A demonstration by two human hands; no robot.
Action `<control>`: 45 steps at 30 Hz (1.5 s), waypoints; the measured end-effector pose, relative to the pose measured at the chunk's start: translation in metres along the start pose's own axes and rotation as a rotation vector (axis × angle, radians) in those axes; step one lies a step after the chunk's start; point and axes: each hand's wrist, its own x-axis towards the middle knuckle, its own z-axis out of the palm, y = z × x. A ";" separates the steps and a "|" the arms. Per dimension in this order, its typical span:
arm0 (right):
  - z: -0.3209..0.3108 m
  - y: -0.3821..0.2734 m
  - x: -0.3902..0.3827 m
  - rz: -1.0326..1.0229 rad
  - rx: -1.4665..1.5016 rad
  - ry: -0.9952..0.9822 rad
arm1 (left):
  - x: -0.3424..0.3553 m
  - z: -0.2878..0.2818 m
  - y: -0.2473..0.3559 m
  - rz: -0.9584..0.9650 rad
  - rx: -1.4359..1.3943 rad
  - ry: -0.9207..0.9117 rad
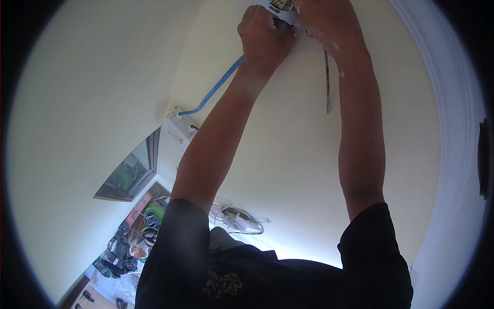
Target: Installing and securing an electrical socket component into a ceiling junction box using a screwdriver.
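Observation:
Both my arms reach up along the pale wall to a light metal plate [289, 16] with slots in it, cut off by the top edge of the picture. My left hand [265, 41] is closed at the plate's lower edge, its fingertips mostly hidden. On the plate's other side my right hand [329, 23], dusted with white, has its fingers curled. A thin dark metal rod [327, 80], like a screwdriver shaft, points down from under this hand. Behind my left wrist, a blue tube [216, 88] runs down to a white box [180, 126] on the wall.
A window-like opening [131, 170] is in the wall at left. Below it lies a jumble of bags and tools [123, 247] on the floor. Another wall fitting with loose cables [237, 219] sits low behind my arms. White moulding [437, 103] curves along the right.

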 end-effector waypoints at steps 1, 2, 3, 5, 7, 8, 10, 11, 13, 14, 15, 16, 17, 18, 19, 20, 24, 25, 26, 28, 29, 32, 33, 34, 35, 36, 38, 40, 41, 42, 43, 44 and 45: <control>-0.003 0.001 -0.001 0.032 0.040 -0.031 | -0.003 -0.001 0.003 0.071 0.009 0.028; -0.005 0.000 -0.003 0.064 0.079 -0.063 | -0.006 -0.002 0.005 0.142 0.019 0.056; -0.012 -0.005 -0.003 0.059 0.078 -0.063 | -0.003 -0.011 0.008 0.142 0.019 0.062; -0.025 -0.020 -0.003 0.114 0.065 -0.256 | 0.008 -0.041 0.003 0.073 0.036 -0.067; -0.027 -0.019 -0.001 0.134 0.087 -0.284 | 0.011 -0.055 -0.006 -0.123 -0.095 -0.120; -0.026 -0.018 -0.001 0.160 0.109 -0.309 | 0.014 -0.055 -0.008 -0.075 -0.043 -0.131; -0.016 -0.013 -0.004 0.048 0.002 -0.200 | 0.019 -0.051 -0.009 0.021 -0.043 -0.084; -0.012 -0.011 -0.005 -0.061 -0.101 -0.086 | 0.019 -0.049 -0.009 0.017 -0.043 -0.082; -0.012 -0.008 -0.004 -0.038 -0.120 -0.126 | 0.023 -0.047 -0.001 -0.197 -0.076 -0.185; -0.012 -0.007 -0.003 -0.013 -0.136 -0.163 | 0.021 -0.042 -0.002 -0.198 -0.080 -0.185; -0.013 -0.010 -0.004 -0.015 -0.135 -0.160 | 0.019 -0.037 -0.009 -0.141 -0.095 -0.085; -0.013 -0.012 -0.005 -0.022 -0.151 -0.166 | 0.017 -0.033 -0.014 -0.084 -0.107 0.015; -0.014 -0.014 -0.007 -0.030 -0.166 -0.173 | 0.016 -0.030 -0.021 -0.082 -0.104 0.015; -0.017 -0.017 -0.008 -0.029 -0.164 -0.173 | 0.016 -0.029 -0.024 0.049 -0.312 0.080; -0.021 -0.021 -0.008 -0.017 -0.108 -0.203 | 0.016 -0.028 -0.027 0.181 -0.519 0.143; -0.022 -0.024 -0.009 -0.006 -0.050 -0.233 | 0.016 -0.029 -0.030 0.182 -0.515 0.141; -0.028 0.028 -0.001 -0.353 0.720 -0.425 | 0.017 -0.025 -0.026 0.072 -0.151 -0.053; -0.023 -0.003 -0.006 -0.067 0.494 -0.344 | 0.018 -0.030 -0.031 0.080 -0.130 -0.107; -0.022 -0.022 -0.009 0.215 0.257 -0.265 | 0.019 -0.034 -0.034 0.081 -0.115 -0.111; -0.024 -0.019 -0.003 0.199 0.255 -0.323 | 0.022 -0.032 -0.036 0.220 -0.080 -0.100; -0.025 -0.017 -0.001 0.184 0.251 -0.383 | 0.025 -0.032 -0.038 0.222 -0.075 -0.100; -0.037 -0.008 0.003 0.149 0.278 -0.392 | 0.032 -0.018 -0.030 0.350 -0.200 -0.084; -0.036 -0.010 0.002 0.150 0.280 -0.392 | 0.032 -0.017 -0.031 0.378 -0.184 -0.092; -0.036 -0.015 0.001 0.166 0.256 -0.378 | 0.033 -0.014 -0.032 0.406 -0.170 -0.099; -0.037 -0.018 0.001 0.183 0.230 -0.362 | 0.032 -0.011 -0.031 0.406 -0.174 -0.098; -0.032 -0.018 0.001 0.183 0.243 -0.366 | 0.030 -0.011 -0.034 0.309 -0.182 -0.131; -0.022 -0.016 0.000 0.174 0.261 -0.401 | 0.031 -0.015 -0.042 0.214 -0.182 -0.167; -0.024 -0.021 -0.001 0.185 0.219 -0.397 | 0.034 -0.017 -0.042 0.369 -0.204 -0.115; -0.024 -0.023 -0.002 0.192 0.183 -0.395 | 0.036 -0.016 -0.040 0.367 -0.208 -0.116; -0.026 -0.021 -0.001 0.192 0.177 -0.391 | 0.038 -0.013 -0.035 0.359 -0.236 -0.117; -0.026 -0.016 0.000 0.175 0.207 -0.411 | 0.041 -0.012 -0.031 0.352 -0.264 -0.118; -0.026 -0.013 0.000 0.158 0.237 -0.431 | 0.040 -0.015 -0.028 0.352 -0.269 -0.115; -0.025 -0.014 -0.001 0.153 0.235 -0.426 | 0.040 -0.023 -0.019 0.294 -0.210 -0.181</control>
